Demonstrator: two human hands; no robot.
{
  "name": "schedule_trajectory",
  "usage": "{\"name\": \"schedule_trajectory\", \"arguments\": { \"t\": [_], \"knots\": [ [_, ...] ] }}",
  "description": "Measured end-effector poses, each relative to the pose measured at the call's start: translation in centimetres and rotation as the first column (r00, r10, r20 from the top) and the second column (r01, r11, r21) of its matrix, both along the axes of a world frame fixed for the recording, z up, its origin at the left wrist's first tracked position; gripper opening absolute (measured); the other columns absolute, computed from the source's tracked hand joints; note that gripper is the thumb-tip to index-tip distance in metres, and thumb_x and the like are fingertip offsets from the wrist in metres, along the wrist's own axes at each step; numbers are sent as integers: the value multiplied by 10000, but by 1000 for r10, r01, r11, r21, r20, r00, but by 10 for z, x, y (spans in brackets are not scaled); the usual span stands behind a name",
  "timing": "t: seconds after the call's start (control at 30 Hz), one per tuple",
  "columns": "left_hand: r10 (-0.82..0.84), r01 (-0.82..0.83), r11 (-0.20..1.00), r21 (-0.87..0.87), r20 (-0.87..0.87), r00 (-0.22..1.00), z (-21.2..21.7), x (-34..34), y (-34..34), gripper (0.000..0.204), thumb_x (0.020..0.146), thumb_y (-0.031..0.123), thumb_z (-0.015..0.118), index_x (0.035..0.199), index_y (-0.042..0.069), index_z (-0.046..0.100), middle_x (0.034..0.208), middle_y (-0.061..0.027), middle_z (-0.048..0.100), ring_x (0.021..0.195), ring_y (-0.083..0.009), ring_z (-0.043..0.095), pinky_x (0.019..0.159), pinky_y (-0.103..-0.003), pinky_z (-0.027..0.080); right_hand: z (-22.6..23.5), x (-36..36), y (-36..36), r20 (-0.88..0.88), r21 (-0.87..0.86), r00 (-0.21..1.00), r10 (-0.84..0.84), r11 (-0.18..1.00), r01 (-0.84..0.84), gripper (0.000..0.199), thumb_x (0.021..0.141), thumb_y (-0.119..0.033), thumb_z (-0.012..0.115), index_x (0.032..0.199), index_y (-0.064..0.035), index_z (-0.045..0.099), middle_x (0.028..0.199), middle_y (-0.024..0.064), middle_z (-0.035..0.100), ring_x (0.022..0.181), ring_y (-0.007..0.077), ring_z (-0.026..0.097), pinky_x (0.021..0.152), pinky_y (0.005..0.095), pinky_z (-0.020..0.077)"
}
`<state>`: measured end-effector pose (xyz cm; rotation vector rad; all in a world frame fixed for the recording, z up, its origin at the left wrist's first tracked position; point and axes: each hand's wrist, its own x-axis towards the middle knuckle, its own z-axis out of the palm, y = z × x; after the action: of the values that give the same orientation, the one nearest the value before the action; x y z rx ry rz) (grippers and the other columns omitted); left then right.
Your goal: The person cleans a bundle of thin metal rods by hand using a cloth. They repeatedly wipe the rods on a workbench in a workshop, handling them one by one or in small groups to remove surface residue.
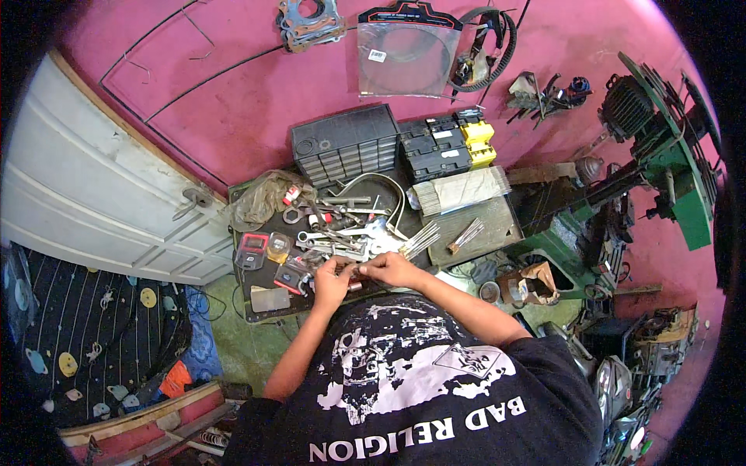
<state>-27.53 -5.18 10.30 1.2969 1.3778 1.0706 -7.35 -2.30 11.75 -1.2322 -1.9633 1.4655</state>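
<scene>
My left hand [330, 281] and my right hand [390, 269] meet over the front edge of a cluttered dark workbench [260, 314]. Together they pinch a small metal part [351, 269] between their fingertips; its exact shape is too small to make out. Just beyond my hands lies a heap of spanners and sockets [342, 237]. A red multimeter [251, 252] and a small yellow case [278, 247] sit left of my left hand.
Black drawer organisers [346, 144] and a black-and-yellow case [451, 144] stand at the back against the pink wall. A bundle of welding rods [458, 190] lies right of them. A green machine [645, 171] stands to the right, a white door [93, 202] to the left.
</scene>
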Motion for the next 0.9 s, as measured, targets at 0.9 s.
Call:
{"name": "schedule_trajectory", "arguments": {
  "t": [0.9],
  "knots": [
    [621, -626, 778, -50, 202, 757, -24, -14, 25, 97, 928, 135, 696, 921, 44, 664, 832, -20, 669, 756, -106, 594, 720, -282, 488, -38, 80, 34, 389, 400, 910, 144, 864, -308, 178, 855, -265, 713, 977, -136, 704, 864, 91, 697, 899, 280, 652, 868, 461, 402]
  ]
}}
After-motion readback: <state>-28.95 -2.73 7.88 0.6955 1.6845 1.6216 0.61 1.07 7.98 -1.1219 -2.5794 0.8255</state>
